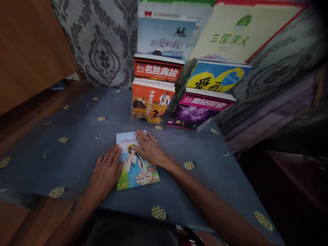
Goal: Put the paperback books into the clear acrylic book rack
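Observation:
A thin paperback book point(137, 171) lies face up and closed on the cloth-covered table. Its cover shows a painted figure in blue overalls with a palette, under a line of Chinese characters. My left hand point(107, 167) rests along the book's left edge, fingers stretched out and touching it. Across the upper right of the cover lies my right hand point(151, 148), flat with its fingers extended, hiding part of the title. Neither hand grips anything.
Behind the book stand stacked rows of upright books, among them an orange book point(152, 102), a purple book point(197, 109) and a large pale book point(238, 34). The blue patterned tablecloth point(77, 164) reaches a papered wall point(102, 51). Wooden furniture point(30, 51) stands left.

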The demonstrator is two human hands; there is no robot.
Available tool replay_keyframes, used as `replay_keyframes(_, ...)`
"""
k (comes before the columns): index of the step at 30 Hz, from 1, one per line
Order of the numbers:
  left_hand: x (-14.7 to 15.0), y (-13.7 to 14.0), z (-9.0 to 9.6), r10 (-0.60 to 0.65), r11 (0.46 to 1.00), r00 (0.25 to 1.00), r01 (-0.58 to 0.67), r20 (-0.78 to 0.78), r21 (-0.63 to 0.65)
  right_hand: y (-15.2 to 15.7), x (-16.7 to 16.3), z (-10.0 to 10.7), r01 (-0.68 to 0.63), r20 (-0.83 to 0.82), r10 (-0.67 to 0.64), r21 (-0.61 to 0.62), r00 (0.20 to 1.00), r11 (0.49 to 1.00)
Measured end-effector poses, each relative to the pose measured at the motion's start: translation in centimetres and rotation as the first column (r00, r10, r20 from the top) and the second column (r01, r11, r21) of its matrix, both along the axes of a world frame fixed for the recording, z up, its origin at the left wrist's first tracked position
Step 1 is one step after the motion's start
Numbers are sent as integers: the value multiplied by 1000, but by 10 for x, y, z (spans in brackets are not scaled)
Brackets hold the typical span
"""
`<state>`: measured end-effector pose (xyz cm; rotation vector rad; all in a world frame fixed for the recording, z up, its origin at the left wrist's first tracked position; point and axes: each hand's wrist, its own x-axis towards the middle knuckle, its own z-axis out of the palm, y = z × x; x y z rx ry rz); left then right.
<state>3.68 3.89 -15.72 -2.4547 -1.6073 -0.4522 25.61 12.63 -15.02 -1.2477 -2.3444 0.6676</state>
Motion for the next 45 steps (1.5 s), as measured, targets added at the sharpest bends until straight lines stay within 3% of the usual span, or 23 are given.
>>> replay_keyframes(11,-3,2,1,-6,998,999,8,42,-58,15,26,-7,5,-255,-31,-104,966,995)
replay_keyframes(20,-14,23,10,-195,971,980,199,45,-133,19,31,-2,17,-442,-125,-241,888,970)
replay_keyframes(27,5,51,16,-308,928,950,310,42,-209,22,30,1,-41,-601,-204,-368,773,929)
replay_keyframes(37,52,83,30,-411,871,912,393,2,-296,29,31,-4,-83,-640,-201,-385,742,919)
replay_keyframes(45,58,86,28,-424,866,906,403,-8,-295,28,32,-4,-67,-603,-155,-330,782,942)
